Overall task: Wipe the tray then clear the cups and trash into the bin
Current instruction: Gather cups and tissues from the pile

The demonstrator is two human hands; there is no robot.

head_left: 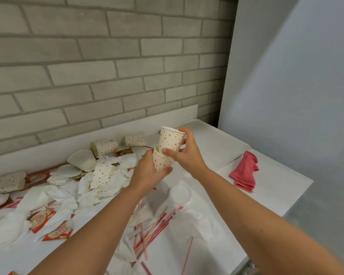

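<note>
Upper dotted cup: upright over the left edge of the white tray, right hand fingers curled round it. Lower dotted cup: just left of the tray, clamped in left hand fingers, mouth meeting the upper cup's base (how far nested, unclear). Pink cloth: right of the tray, on the table. Loose cups, napkins, straws: left of the tray.

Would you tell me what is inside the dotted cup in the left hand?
The upper cup, in the right hand, sits base-first in the lower cup, in the left hand; anything deeper is hidden.
</note>
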